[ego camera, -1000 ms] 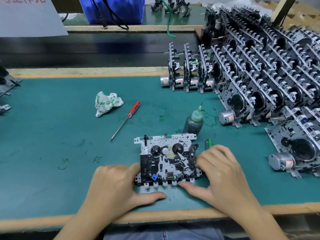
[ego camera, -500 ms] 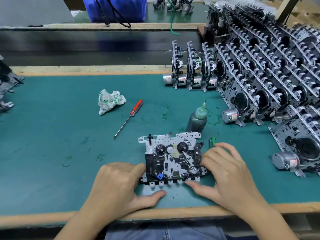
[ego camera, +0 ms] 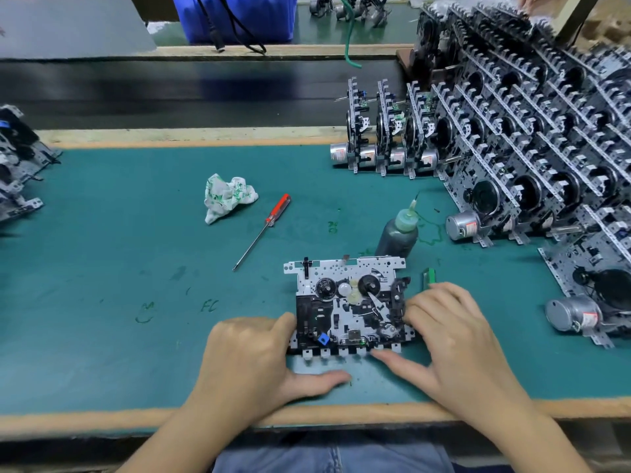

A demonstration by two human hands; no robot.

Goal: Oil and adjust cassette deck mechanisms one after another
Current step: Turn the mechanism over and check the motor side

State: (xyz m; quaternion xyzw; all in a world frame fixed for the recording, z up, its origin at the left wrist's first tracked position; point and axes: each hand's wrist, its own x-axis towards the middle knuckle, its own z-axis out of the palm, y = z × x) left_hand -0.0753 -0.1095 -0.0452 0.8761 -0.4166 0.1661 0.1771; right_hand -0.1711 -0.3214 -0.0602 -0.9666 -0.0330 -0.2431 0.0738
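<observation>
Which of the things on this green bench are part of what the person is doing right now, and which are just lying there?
In use:
- cassette mechanism, lying flat
- left hand and right hand, holding its two sides

Lying untouched:
- oil bottle just behind it
- red-handled screwdriver
- crumpled rag
- small green tool
- stacked mechanisms on the right

The scene is evenly and fairly brightly lit from above, so that only short, soft shadows are cast on the teal felt-covered table (ego camera: 102, 268) beneath the red-handled slim screwdriver (ego camera: 264, 230) and the dark plastic oil bottle with a green nozzle (ego camera: 397, 235). A dull sheen is seen on the black glossy strip behind the table (ego camera: 170, 93). Straight edges are bowed by wide-angle distortion towards the borders, and the stacked grey metal cassette mechanisms at the upper right (ego camera: 546, 131) are rendered slightly soft and smeared, while the centre is kept sharp.
</observation>
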